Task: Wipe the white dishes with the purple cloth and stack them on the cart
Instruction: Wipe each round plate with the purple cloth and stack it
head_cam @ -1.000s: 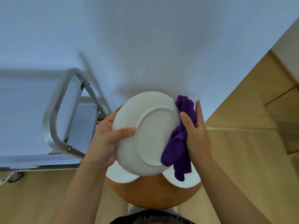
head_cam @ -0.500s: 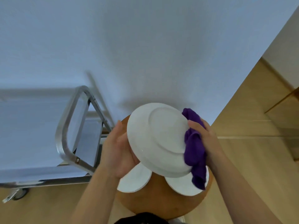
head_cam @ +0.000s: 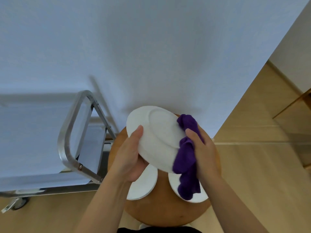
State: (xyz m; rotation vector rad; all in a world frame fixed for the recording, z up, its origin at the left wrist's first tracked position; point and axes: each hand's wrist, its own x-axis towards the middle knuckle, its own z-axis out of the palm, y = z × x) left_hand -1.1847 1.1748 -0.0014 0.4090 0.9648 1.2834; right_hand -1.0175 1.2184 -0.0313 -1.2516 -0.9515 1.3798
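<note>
A white plate (head_cam: 158, 137) is held tilted above a round wooden stool, its underside towards me. My left hand (head_cam: 129, 155) grips its left rim, thumb on the underside and fingers behind. My right hand (head_cam: 203, 152) holds the purple cloth (head_cam: 186, 158) bunched against the plate's right rim, and a loose end of the cloth hangs down. Two more white plates lie flat on the stool below, one at the left (head_cam: 143, 187) and one at the right (head_cam: 200, 197), the latter partly hidden by the cloth. The metal cart (head_cam: 70, 142) stands to the left.
The wooden stool (head_cam: 168, 211) is right in front of me, against a white wall (head_cam: 151, 47). The cart's steel handle loop rises beside the stool, and a caster (head_cam: 18, 202) shows at the lower left. Wooden floor stretches to the right.
My left hand has shifted its grip, so the thumb now lies on the plate's underside. The plate is tilted further and the cloth stays on its right rim.
</note>
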